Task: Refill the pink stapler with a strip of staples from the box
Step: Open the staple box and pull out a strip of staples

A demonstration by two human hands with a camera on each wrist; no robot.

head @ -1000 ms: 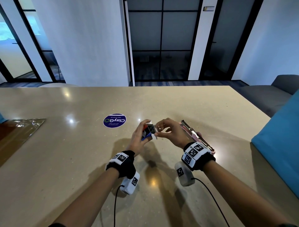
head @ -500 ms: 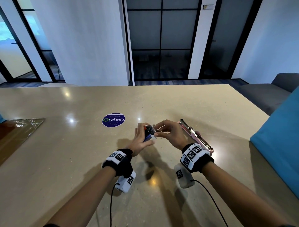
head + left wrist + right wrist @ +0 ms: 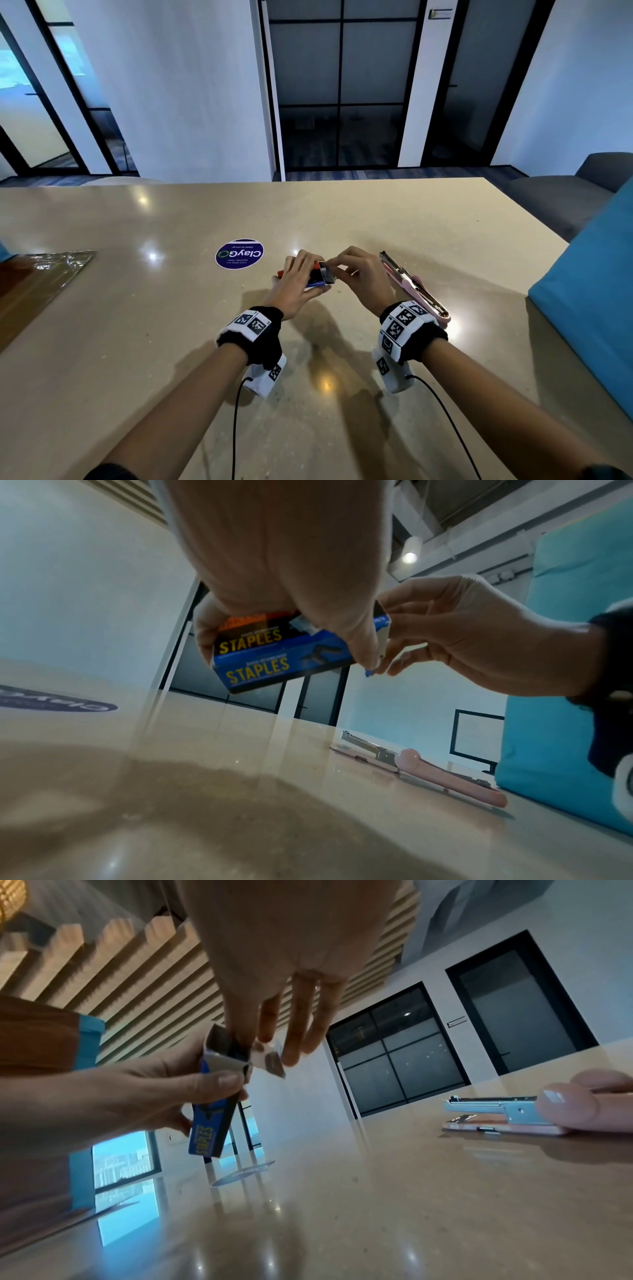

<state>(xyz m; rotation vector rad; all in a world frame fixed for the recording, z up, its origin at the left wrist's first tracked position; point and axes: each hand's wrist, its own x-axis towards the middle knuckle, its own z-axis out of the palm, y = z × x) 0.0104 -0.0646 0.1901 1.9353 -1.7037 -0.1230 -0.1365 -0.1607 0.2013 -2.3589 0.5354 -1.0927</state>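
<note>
Right hand now reaching into open staples box, left hand gripping it

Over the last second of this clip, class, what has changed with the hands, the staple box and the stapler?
Little moved. The left hand, holding the staple box, shifted slightly left and tilted it flatter. The right hand stays at the box's open end, fingers working there; no strip is clearly out yet. The pink stapler lies open on the table, untouched.

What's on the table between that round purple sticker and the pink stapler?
Only the hands: the left hand holds the staples box above the table, between sticker and stapler; head view.
</note>
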